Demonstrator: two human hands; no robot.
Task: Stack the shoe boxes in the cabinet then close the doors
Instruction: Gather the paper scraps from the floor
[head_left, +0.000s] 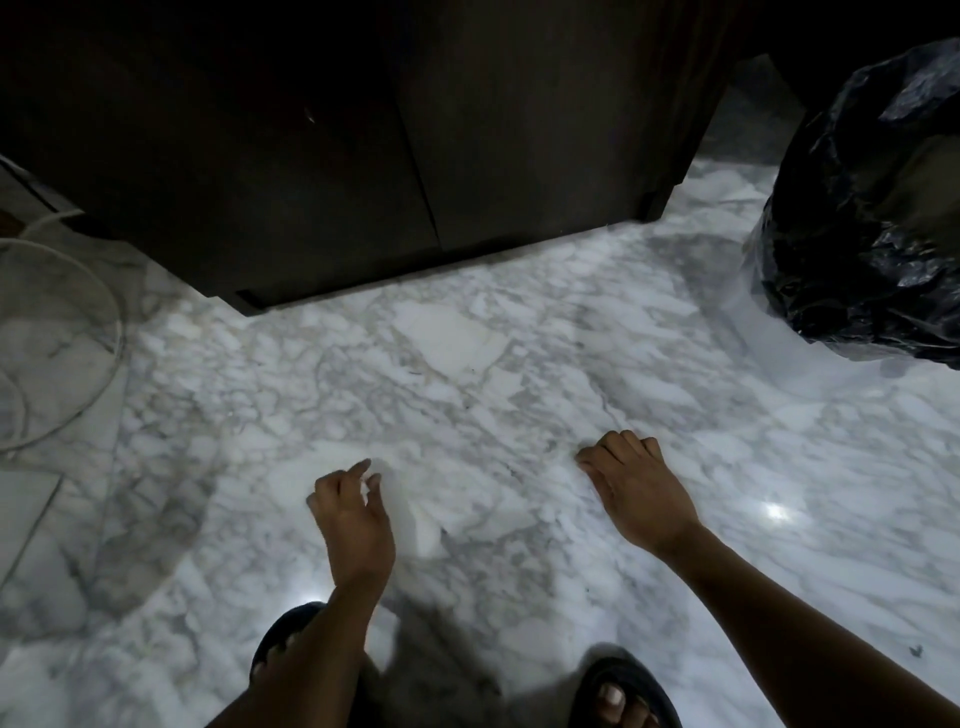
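Sandals (641, 680) nearest; left hand (353, 519) and right hand (634, 493), fingers (618, 442) loosely curled, empty; black bag (872, 208) beside closed cabinet (311, 156).

One head-worn camera, looking forward and steeply down

You are seeing everything from your own head: the wide lens points down at the marble floor (467, 338), whose lines bend towards the frame edges. Your left hand (353, 519) and right hand (634, 493) sit low in the middle, close to the lens, with a sandalled foot (618, 696) at the bottom edge directly beneath you. The dark cabinet (311, 156) faces you across the top, farther off, and a black bag (872, 208) crowds the right edge.
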